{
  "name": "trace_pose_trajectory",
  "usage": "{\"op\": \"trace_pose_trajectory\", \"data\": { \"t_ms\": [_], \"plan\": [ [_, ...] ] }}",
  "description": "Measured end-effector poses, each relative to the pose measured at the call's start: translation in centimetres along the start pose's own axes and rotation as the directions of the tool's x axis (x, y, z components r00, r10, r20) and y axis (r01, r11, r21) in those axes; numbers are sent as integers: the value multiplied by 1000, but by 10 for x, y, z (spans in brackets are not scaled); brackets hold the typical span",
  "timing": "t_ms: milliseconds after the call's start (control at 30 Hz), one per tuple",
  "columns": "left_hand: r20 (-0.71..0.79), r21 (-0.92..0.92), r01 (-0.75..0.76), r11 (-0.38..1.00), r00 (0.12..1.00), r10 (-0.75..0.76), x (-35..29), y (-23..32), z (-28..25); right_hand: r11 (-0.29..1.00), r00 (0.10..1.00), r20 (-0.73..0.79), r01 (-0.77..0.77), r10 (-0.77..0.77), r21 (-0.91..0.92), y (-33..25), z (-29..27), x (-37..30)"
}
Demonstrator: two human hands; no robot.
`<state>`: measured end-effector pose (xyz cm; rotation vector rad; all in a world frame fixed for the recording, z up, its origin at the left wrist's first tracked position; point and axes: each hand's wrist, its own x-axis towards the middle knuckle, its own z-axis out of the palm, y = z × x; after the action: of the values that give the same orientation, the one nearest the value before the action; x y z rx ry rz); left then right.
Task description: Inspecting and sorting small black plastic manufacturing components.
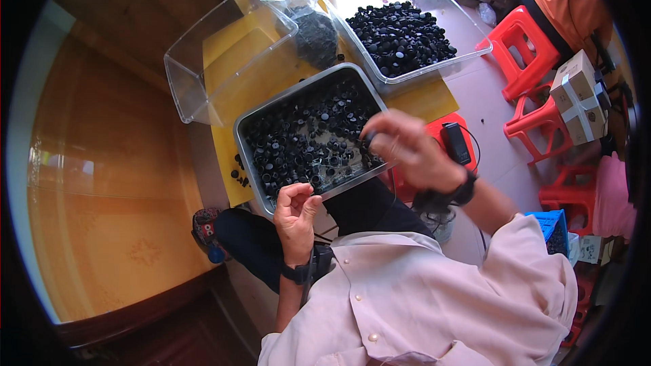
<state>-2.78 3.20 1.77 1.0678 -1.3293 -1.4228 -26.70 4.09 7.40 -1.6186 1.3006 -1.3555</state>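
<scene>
A grey rectangular tray (245,163) rests by my knees, holding many small black round caps (325,116) and some thin clear scraps. Over its near edge, my left hand (296,220) is closed in a pinch, thumb against fingertips; whatever lies between them is too small to make out. My right hand (407,149) is above the tray's right side, smeared by motion. A small dark round cap (369,136) shows at its curled fingertips. Both wrists wear black bands.
Beyond the tray stands a clear bin (428,71) heaped with black caps. An emptier clear bin (186,91) and a bag of dark pieces (316,39) lie left of it. Red stools (522,51) and a taped carton (578,98) line the right. A wooden panel (122,183) fills the left.
</scene>
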Motion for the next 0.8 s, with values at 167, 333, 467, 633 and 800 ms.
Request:
{"op": "trace_pose_trajectory", "data": {
  "t_ms": [167,333,467,633,800],
  "plan": [
    [-94,-24,84,996,992,-86,0,-6,-3,738,979,2,156,-205,-657,16,-107,64],
    [-116,-53,43,998,992,-49,-1,-8,-5,472,818,517,363,251,-803,64,-160,120],
    [-111,-68,54,996,992,-61,-1,-6,-5,541,714,513,221,477,-811,90,-161,149],
    [-106,-48,62,997,992,-67,-3,-5,-6,671,970,129,-43,205,-740,88,-149,157],
    [-119,-48,81,996,989,-86,-1,-10,-9,633,972,154,232,-177,-739,48,-111,127]
  ]
}}
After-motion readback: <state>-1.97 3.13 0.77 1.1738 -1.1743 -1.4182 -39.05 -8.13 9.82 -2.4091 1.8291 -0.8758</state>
